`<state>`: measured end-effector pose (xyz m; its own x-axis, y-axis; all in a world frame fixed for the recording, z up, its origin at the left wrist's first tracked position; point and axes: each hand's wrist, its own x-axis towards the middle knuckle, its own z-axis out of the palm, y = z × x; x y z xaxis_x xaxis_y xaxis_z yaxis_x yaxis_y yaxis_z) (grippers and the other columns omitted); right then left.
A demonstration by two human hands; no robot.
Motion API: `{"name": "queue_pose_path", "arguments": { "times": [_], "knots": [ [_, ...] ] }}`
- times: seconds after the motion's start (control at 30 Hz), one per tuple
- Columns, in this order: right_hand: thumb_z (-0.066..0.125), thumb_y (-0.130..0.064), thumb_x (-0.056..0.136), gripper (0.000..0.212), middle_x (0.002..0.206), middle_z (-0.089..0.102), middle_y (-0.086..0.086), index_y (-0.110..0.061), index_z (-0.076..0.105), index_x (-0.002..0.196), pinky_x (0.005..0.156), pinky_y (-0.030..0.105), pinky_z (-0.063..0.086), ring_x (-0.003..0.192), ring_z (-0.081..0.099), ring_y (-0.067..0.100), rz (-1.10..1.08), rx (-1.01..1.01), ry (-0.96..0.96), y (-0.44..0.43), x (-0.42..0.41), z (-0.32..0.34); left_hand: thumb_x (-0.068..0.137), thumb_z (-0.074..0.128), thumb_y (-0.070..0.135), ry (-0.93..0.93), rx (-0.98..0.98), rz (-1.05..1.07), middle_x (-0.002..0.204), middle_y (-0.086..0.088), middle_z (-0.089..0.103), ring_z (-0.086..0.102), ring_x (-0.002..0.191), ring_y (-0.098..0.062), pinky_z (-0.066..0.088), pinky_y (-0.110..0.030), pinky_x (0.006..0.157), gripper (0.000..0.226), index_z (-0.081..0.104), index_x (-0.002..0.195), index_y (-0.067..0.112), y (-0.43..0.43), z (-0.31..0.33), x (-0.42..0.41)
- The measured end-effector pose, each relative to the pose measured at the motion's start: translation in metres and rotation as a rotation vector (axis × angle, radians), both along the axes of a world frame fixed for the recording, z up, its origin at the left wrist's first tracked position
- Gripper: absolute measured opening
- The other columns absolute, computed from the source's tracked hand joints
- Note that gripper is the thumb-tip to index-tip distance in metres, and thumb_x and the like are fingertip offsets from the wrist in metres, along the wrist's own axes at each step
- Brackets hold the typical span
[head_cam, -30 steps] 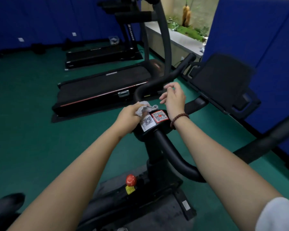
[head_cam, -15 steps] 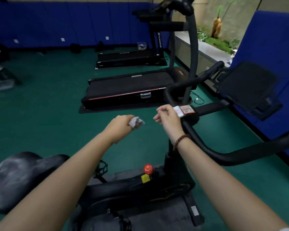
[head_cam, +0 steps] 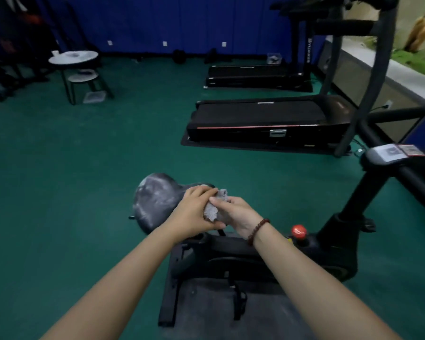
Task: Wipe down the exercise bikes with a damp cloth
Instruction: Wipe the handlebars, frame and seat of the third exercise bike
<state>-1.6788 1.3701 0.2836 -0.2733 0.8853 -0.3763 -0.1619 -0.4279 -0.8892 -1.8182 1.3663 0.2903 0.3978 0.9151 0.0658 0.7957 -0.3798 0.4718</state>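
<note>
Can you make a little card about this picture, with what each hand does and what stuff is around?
left hand: holds the grey cloth
right hand: pinches the same cloth
by the hands: black bike saddle, whitish smears on it
bike frame: red knob on top
farther back: nearer treadmill, farther treadmill
floor: green

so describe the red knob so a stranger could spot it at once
Find the black exercise bike at bottom centre. On its frame, beside the black handlebar post, sits the round red knob. Nothing else on that dark frame is red.
</note>
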Motion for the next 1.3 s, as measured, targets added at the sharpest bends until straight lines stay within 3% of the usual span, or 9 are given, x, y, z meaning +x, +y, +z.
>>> {"name": "queue_pose_path", "arguments": {
  "times": [0.17, 0.27, 0.37, 0.53, 0.7, 0.87, 1.0, 1.17, 1.3],
  "knots": [
    [0.050, 0.001, 0.088, 0.019, 0.085, 0.067, 0.007, -0.010, 0.062, 0.098, 0.061, 0.023, 0.052, 0.072, 0.064, 0.014, -0.018, 0.032, -0.093, -0.010, -0.060, -0.017, 0.066, 0.075, 0.050, -0.051, -0.109, -0.018, 0.150, 0.002, 0.021, 0.011, 0.138, -0.016, 0.015, -0.032, 0.112, 0.101, 0.021, 0.146, 0.022, -0.024, -0.012, -0.060],
    [0.045, 0.003, 0.086, 0.026, 0.081, 0.064, 0.003, -0.018, 0.060, 0.090, 0.055, 0.019, 0.046, 0.066, 0.059, 0.012, -0.053, 0.051, -0.259, -0.013, -0.072, -0.025, 0.074, 0.055, 0.063, -0.222, -0.147, 0.075, 0.142, 0.003, 0.037, 0.024, 0.133, -0.013, 0.020, -0.027, 0.108, 0.079, 0.037, 0.139, 0.022, -0.025, -0.017, -0.088],
    [0.044, 0.006, 0.085, 0.027, 0.089, 0.062, 0.005, -0.016, 0.058, 0.095, 0.058, 0.015, 0.046, 0.072, 0.057, 0.011, -0.188, 0.154, -0.376, -0.002, -0.066, -0.027, 0.092, 0.046, 0.041, -0.350, -0.070, 0.294, 0.129, -0.004, 0.053, 0.042, 0.122, -0.018, 0.029, -0.025, 0.100, 0.043, 0.054, 0.124, 0.014, -0.013, -0.020, -0.108],
    [0.044, -0.002, 0.092, 0.027, 0.105, 0.061, 0.001, -0.015, 0.050, 0.115, 0.075, 0.033, 0.054, 0.092, 0.061, 0.018, -0.339, 0.203, -0.202, 0.057, -0.040, -0.017, 0.095, 0.044, 0.024, -0.473, -0.061, 0.524, 0.113, -0.005, 0.058, 0.050, 0.108, -0.017, 0.040, -0.032, 0.096, 0.027, 0.060, 0.112, 0.010, 0.019, -0.019, -0.135],
    [0.049, -0.009, 0.089, 0.041, 0.118, 0.053, 0.010, -0.010, 0.041, 0.129, 0.091, 0.038, 0.041, 0.105, 0.051, 0.026, -0.176, 0.459, -1.339, 0.107, -0.048, -0.039, 0.095, 0.044, 0.022, -0.456, -0.080, 0.634, 0.106, -0.006, 0.060, 0.054, 0.105, -0.023, 0.043, -0.040, 0.095, 0.024, 0.062, 0.106, 0.010, 0.065, -0.031, -0.154],
    [0.043, -0.021, 0.092, 0.029, 0.114, 0.063, 0.009, -0.010, 0.061, 0.111, 0.097, 0.039, 0.039, 0.109, 0.056, 0.029, -0.050, 0.667, -1.352, 0.098, -0.076, -0.061, 0.095, 0.043, 0.018, -0.416, -0.105, 0.705, 0.117, -0.008, 0.059, 0.052, 0.110, -0.020, 0.038, -0.030, 0.095, 0.025, 0.059, 0.112, 0.008, 0.112, -0.045, -0.162],
    [0.027, -0.050, 0.084, 0.052, 0.085, 0.066, 0.011, -0.013, 0.063, 0.088, 0.067, 0.036, 0.045, 0.078, 0.060, 0.032, 0.083, 0.562, -1.589, 0.110, -0.086, -0.062, 0.097, 0.041, 0.021, -0.445, -0.138, 0.685, 0.118, -0.004, 0.059, 0.048, 0.104, -0.009, 0.034, -0.022, 0.090, 0.028, 0.059, 0.114, 0.010, 0.141, -0.054, -0.162],
    [0.040, -0.042, 0.090, 0.037, 0.069, 0.053, 0.004, -0.015, 0.053, 0.067, 0.057, 0.027, 0.035, 0.071, 0.051, 0.026, 0.406, 0.045, -1.286, 0.171, -0.071, -0.055, 0.098, 0.037, 0.025, -0.510, -0.242, 0.576, 0.119, -0.003, 0.062, 0.054, 0.113, -0.016, 0.038, -0.030, 0.100, 0.032, 0.062, 0.113, 0.013, 0.173, -0.062, -0.157],
    [0.042, -0.025, 0.096, 0.026, 0.118, 0.056, 0.006, -0.008, 0.059, 0.108, 0.082, 0.029, 0.042, 0.110, 0.054, 0.027, 0.281, -0.306, -0.742, 0.172, -0.052, -0.049, 0.098, 0.035, 0.032, -0.460, -0.399, 0.405, 0.110, -0.008, 0.067, 0.059, 0.106, -0.018, 0.040, -0.032, 0.100, 0.041, 0.068, 0.105, 0.009, 0.196, -0.064, -0.153]
  ]
}}
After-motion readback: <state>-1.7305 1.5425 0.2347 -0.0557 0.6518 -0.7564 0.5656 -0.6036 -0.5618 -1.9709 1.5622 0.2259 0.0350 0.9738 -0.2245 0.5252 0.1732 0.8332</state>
